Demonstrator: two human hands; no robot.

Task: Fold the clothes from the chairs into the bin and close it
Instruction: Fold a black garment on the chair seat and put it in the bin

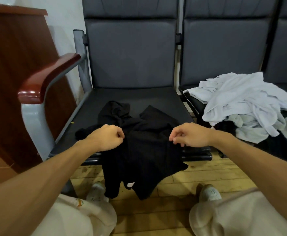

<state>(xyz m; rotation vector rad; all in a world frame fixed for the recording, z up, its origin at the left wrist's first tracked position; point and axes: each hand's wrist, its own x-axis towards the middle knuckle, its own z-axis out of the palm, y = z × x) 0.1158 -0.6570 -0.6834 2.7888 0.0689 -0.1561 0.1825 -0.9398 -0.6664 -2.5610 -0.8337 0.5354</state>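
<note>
A black garment (146, 147) lies crumpled on the dark chair seat (139, 97) in front of me, its lower part hanging over the seat's front edge toward the floor. My left hand (105, 137) pinches the fabric at its left side, fingers curled tight. My right hand (188, 134) pinches the cloth at its right side with fingertips together. On the neighbouring seat to the right sits a heap of white clothes (244, 103) with some dark pieces under it. No bin is in view.
A wooden armrest (45, 79) on a grey metal frame stands at the left of the chair, with a brown wooden cabinet (11, 65) beyond it. The chair backs rise behind. My knees and white shoes (209, 193) are over the wooden floor below.
</note>
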